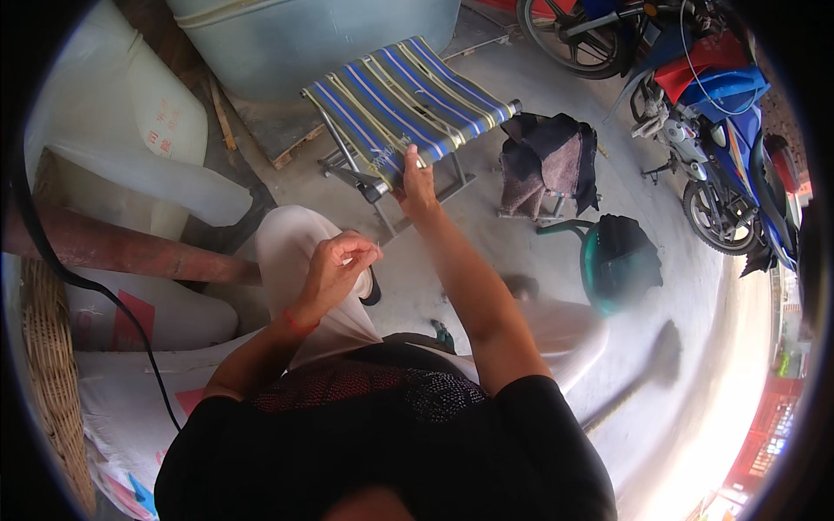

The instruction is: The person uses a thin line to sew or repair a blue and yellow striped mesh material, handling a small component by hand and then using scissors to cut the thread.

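Concrete floor [521, 260], grey and dusty, fills most of the view. Big grey tank [321, 39] up top on a wooden pallet [291, 143], raised off the floor. White sacks [130, 122] stacked at left, leaning against each other, with a rusty brown pipe [130, 247] lying across them and a woven basket [48, 382] at the far-left edge. Blue and red motorbike [721, 130] parked at upper right, another wheel behind it. Folding stool [408, 104] with blue-striped fabric seat stands unfolded on its metal legs in the middle top, just in front of the person, within arm's reach. Second small stool draped with dark and pinkish cloth [547, 165] just right of it, cloth hanging over so the seat is hidden. Teal bucket with a black bag inside [621, 260] near that, lower right. Black cable [122, 313] runs down across the sacks. Right hand [417, 187] stretched out, fingers curled over the near edge of the striped seat, gripping the fabric and frame, likely to steady or pull it. Left hand [339, 265] held near the knee, fingertips pinched together as if on something very thin; cannot tell what, too small to see. Red band on the left wrist.
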Demonstrator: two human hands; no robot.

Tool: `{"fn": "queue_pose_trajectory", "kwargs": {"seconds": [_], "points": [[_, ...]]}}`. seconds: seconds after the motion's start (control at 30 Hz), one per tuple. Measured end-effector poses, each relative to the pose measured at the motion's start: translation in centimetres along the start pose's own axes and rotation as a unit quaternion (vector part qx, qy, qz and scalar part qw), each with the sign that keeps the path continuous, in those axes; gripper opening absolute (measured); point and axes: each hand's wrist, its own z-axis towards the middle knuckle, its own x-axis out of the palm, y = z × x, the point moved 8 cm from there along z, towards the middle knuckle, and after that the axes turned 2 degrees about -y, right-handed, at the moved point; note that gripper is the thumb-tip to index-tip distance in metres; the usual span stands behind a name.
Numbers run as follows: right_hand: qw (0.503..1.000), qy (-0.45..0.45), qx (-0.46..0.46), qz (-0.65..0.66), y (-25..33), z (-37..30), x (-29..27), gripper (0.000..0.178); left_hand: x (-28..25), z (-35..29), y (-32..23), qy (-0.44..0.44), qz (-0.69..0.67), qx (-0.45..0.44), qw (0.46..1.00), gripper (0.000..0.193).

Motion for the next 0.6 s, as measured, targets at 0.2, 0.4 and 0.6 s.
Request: {"fn": "queue_pose_trajectory", "kwargs": {"seconds": [0.2, 0.4, 0.6], "points": [[0.997, 0.006, 0.021, -0.08, 4.2, -8.0, -6.1, 0.026, 4.5, 3.3, -4.0, 0.04, -0.067, -0.082, 0.994, 0.016], [0.995, 0.067, -0.025, -0.075, 7.3, -16.2, -6.0, 0.016, 8.1, 3.3, -3.3, 0.077, -0.082, -0.099, 0.989, 0.016], [0.991, 0.045, -0.113, -0.058, 9.9, -19.7, -6.4, 0.011, 11.0, 2.3, -4.6, 0.127, -0.055, -0.056, 0.989, 0.014]]}}
